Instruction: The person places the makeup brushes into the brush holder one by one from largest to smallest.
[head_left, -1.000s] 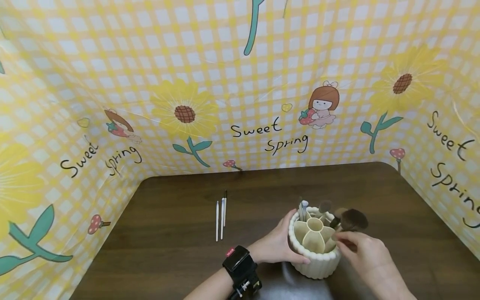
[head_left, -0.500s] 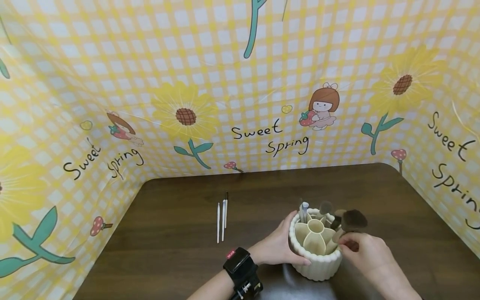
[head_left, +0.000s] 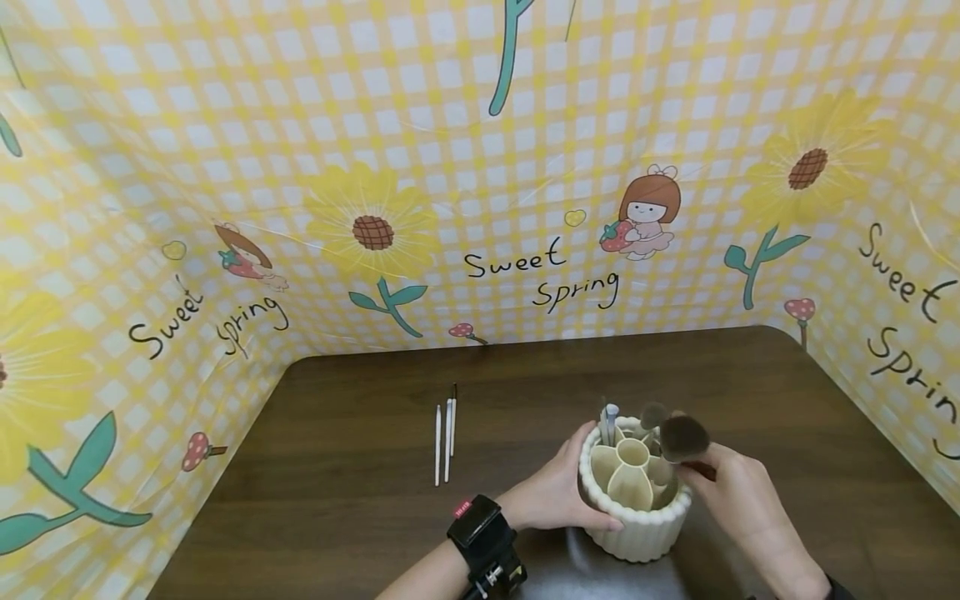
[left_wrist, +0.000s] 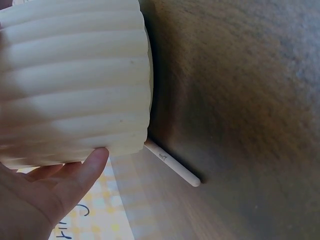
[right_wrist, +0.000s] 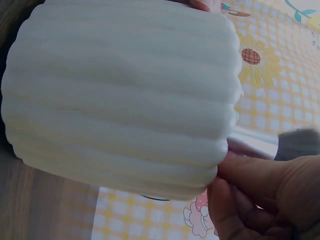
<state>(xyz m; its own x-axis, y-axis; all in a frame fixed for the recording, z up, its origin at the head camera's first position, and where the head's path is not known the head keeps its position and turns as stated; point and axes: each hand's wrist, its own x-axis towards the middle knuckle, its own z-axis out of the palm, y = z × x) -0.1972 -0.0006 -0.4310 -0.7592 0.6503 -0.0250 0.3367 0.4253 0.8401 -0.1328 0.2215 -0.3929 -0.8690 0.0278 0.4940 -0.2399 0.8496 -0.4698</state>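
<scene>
My left hand (head_left: 551, 492) grips the side of a cream, ribbed brush holder (head_left: 636, 535), thumb toward the front. The holder has flower-shaped compartments inside and stands on the table. At its right rim my right hand (head_left: 742, 500) pinches a makeup brush with a big dark fluffy head (head_left: 684, 437). In the right wrist view its silvery ferrule (right_wrist: 260, 142) shows just beyond the thumb, and its lower handle is hidden by the holder. Thin brushes (head_left: 611, 414) stand in the back left compartment. A smaller fluffy brush (head_left: 654, 415) rises at the back.
Several slim white sticks (head_left: 448, 442), one with a dark tip, lie on the brown wooden table (head_left: 337, 517) to the left. The left wrist view shows a pale brush handle (left_wrist: 172, 164) on the table past the holder. Yellow checked cloth (head_left: 480, 167) walls in the table.
The big fluffy brush has moved left, its head now over the holder's right rim, and my right hand has shifted with it. My left hand stays on the holder.
</scene>
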